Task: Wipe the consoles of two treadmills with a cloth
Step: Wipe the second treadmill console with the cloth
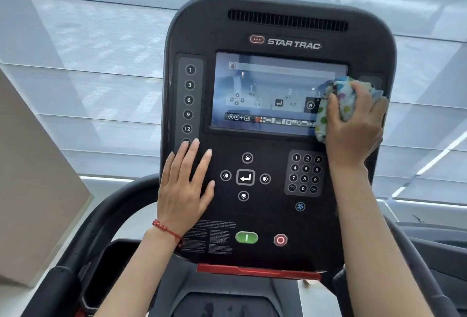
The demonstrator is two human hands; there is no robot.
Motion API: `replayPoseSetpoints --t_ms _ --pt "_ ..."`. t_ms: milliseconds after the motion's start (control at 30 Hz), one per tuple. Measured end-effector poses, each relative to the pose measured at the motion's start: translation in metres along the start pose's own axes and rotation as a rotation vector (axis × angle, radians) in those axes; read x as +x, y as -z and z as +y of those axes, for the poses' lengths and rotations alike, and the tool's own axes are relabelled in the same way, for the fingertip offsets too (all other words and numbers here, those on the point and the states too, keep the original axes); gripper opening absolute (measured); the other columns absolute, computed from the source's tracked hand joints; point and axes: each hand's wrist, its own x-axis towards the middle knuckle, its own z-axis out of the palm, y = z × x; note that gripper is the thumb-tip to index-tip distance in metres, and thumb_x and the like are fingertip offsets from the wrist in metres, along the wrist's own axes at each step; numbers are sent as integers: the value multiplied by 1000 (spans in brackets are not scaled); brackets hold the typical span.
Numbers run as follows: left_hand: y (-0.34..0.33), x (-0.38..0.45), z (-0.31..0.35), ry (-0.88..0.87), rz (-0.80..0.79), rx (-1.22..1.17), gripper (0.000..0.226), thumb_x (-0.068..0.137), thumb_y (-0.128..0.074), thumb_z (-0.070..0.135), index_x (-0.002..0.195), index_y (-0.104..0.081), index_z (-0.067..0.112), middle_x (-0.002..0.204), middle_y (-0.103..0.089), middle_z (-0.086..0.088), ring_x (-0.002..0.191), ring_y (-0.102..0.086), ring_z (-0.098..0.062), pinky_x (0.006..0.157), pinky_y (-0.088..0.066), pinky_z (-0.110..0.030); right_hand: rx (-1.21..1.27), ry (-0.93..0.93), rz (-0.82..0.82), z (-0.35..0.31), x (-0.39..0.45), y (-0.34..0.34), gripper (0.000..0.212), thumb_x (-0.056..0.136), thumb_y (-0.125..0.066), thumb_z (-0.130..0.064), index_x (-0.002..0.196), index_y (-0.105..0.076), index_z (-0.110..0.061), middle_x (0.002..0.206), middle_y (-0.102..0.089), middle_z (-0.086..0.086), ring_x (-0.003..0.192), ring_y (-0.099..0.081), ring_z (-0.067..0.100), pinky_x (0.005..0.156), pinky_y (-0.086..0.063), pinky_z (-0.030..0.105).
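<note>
A black treadmill console (278, 36) fills the middle of the view, with a lit screen (267, 92) in its upper half. My right hand (353, 124) grips a bunched white cloth (341, 99) with coloured dots and presses it against the screen's right edge. My left hand (185, 188) lies flat with fingers spread on the console's lower left, beside the arrow buttons (245, 177). A red cord bracelet circles the left wrist.
A number keypad (305, 173), a green start button (246, 237) and a red stop button (280, 240) sit on the lower panel. Dark handrails (101, 215) curve out at both sides. Window blinds hang behind; a beige pillar (32, 190) stands at the left.
</note>
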Motion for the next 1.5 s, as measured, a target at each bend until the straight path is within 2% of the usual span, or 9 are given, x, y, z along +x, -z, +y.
replayPoseSetpoints --t_ms 167,267,367,567,667,767,933,1200,1500 --pt "2 -1 2 14 -38 14 50 91 -46 27 137 -40 10 144 -36 -19 137 -27 -31 111 -25 -48 180 -197 -36 -17 -3 1 37 86 -60 -37 112 -61 -11 104 -58 18 85 -59 24 72 -37 19" --pt "5 -3 3 23 -56 17 50 91 -46 27 138 -40 9 144 -36 -18 137 -28 -31 111 -26 -48 272 -103 -50 -35 -10 -6 34 86 -63 -33 107 -63 -7 94 -61 19 77 -54 18 69 -31 11" --pt "8 -4 2 18 -73 24 50 91 -46 27 138 -39 10 144 -37 -18 137 -28 -30 112 -25 -46 269 -59 -67 -66 -15 -20 30 85 -64 -32 105 -65 -9 88 -61 17 68 -57 21 61 -36 21" --pt "12 -9 -9 -11 -72 -7 50 90 -47 26 137 -40 9 144 -38 -17 136 -30 -30 109 -29 -46 282 109 -151 -121 -30 -45 30 84 -64 -33 104 -65 -11 84 -60 16 57 -59 23 51 -36 20" --pt "14 -11 -17 -41 -81 -33 50 90 -48 25 137 -40 9 143 -40 -17 136 -30 -31 108 -30 -47 333 154 -203 -143 -46 -48 34 84 -59 -37 107 -64 -12 89 -60 15 61 -60 23 53 -39 18" --pt "13 -13 -23 -56 -75 -56 49 89 -48 24 135 -41 8 143 -41 -18 136 -30 -31 109 -29 -46 468 110 -191 -156 -63 -47 35 85 -58 -36 109 -63 -11 95 -60 14 72 -59 15 58 -36 3" --pt "10 -20 -33 -80 -42 -97 47 89 -48 23 133 -44 6 140 -44 -19 134 -33 -32 109 -29 -46 288 308 -183 -173 -70 -64 29 85 -60 -36 104 -63 -14 89 -60 15 55 -57 19 39 -47 23" --pt "10 -29 -41 -90 -30 -123 47 89 -48 22 132 -44 4 138 -46 -18 134 -35 -31 107 -32 -45 259 272 -127 -203 5 -87 38 81 -61 -46 104 -66 -15 96 -60 12 62 -62 27 51 -45 28" --pt "8 -50 -42 -70 -9 -113 47 90 -49 22 132 -44 3 139 -45 -18 133 -35 -30 107 -33 -45 239 442 -104 -170 -93 -69 33 87 -56 -45 104 -58 -18 87 -60 11 58 -58 16 41 -48 23"
